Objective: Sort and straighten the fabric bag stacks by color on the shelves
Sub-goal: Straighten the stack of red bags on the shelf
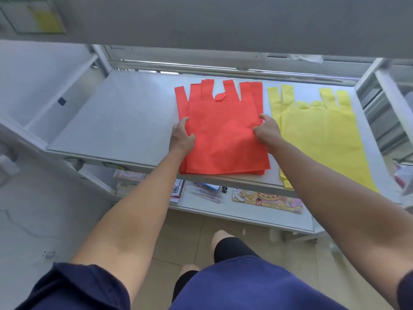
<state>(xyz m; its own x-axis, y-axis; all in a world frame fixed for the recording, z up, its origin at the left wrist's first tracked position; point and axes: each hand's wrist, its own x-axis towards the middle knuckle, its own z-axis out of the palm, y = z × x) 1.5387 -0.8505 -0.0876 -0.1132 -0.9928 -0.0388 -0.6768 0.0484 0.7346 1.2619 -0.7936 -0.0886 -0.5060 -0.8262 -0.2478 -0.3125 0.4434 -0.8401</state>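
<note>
2 colors already lie apart on the shelf: red stack middle, yellow stack just right. Left hand and right hand have fingers clamped on the red stack's sides; its handles remain uneven, so squaring is left

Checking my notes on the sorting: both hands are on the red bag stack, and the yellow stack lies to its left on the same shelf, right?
Not quite. The head view shows the yellow bag stack to the right of the red bag stack, not the left. The rest holds: left hand and right hand grip the red stack's sides, on the same shelf.
</note>
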